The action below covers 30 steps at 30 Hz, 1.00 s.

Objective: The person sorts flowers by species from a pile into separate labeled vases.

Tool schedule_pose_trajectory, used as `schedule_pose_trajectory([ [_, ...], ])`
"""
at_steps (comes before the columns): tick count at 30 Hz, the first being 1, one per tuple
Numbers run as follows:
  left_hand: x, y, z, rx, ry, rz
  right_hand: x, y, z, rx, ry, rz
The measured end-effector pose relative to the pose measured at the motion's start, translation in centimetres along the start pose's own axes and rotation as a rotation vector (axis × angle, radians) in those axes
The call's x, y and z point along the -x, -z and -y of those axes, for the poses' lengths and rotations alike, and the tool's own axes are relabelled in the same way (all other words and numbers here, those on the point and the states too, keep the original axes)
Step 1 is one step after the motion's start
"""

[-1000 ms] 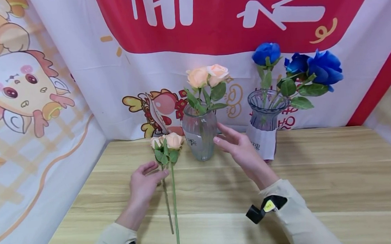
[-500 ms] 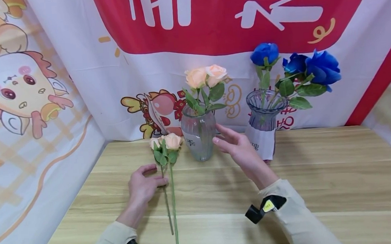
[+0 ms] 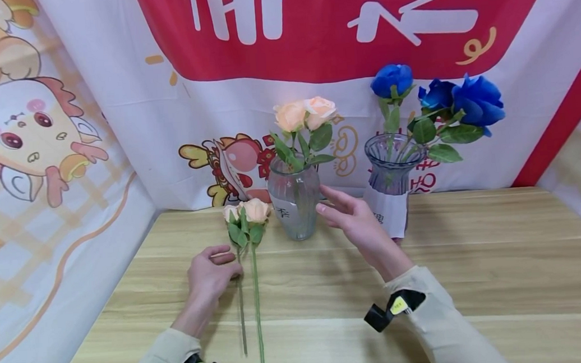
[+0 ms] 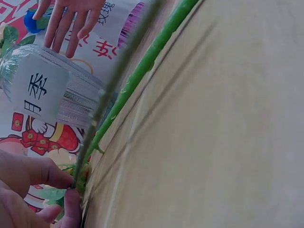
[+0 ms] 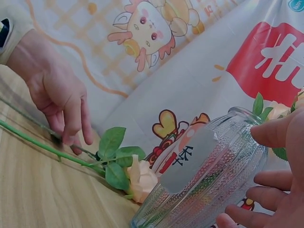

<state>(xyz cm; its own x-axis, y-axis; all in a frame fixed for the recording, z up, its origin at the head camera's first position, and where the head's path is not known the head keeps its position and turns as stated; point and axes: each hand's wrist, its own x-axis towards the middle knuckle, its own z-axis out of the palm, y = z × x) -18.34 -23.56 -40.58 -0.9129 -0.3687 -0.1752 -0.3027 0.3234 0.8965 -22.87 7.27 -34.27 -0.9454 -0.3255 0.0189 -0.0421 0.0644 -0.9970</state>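
Two peach roses lie on the table, blooms pointing away from me. My left hand (image 3: pixel 210 272) pinches the thin dark stem (image 4: pixel 105 95) of the left one between thumb and fingertips. Beside it lies the other peach rose (image 3: pixel 257 211), its stem (image 3: pixel 258 313) bright green. Behind them a ribbed clear glass vase (image 3: pixel 307 219) with a white handwritten label stands upright, holding two peach roses (image 3: pixel 291 117). My right hand (image 3: pixel 356 222) is at the vase's right side, fingers extended and fingertips right at the glass.
Right of the clear vase stands a bluish-purple glass vase (image 3: pixel 395 177) with a white label and blue roses (image 3: pixel 478 101). Behind both hangs a red-and-white printed cloth (image 3: pixel 243 83); a patterned cloth (image 3: pixel 27 250) covers the left side. The table (image 3: pixel 479 281) is pale wood.
My left hand has moved slightly left and now pinches the left rose's stem, whose lower end has swung left. The right hand stays beside the vase.
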Motion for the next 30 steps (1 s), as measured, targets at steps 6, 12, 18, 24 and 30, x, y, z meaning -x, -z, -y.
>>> schedule_pose_trajectory([
  [6, 0.0, 0.5, -0.6, 0.105, 0.012, 0.019, 0.0, 0.1, 0.1, 0.005, 0.001, 0.001],
  [12, -0.2, 1.2, -1.7, 0.202, 0.002, 0.019, -0.1, 0.1, 0.1, 0.005, -0.009, -0.002],
  [18, -0.7, 1.5, -3.0, 0.384, 0.032, 0.054, 0.0, 0.1, 0.0, 0.0, -0.008, -0.004],
  [24, -0.5, 1.7, -4.4, 0.469, 0.027, 0.08, 0.0, 0.1, -0.1, 0.001, -0.007, -0.004],
  [30, -0.2, 2.0, -6.0, 0.611, -0.001, 0.116, -0.1, 0.1, 0.0, 0.004, -0.003, 0.0],
])
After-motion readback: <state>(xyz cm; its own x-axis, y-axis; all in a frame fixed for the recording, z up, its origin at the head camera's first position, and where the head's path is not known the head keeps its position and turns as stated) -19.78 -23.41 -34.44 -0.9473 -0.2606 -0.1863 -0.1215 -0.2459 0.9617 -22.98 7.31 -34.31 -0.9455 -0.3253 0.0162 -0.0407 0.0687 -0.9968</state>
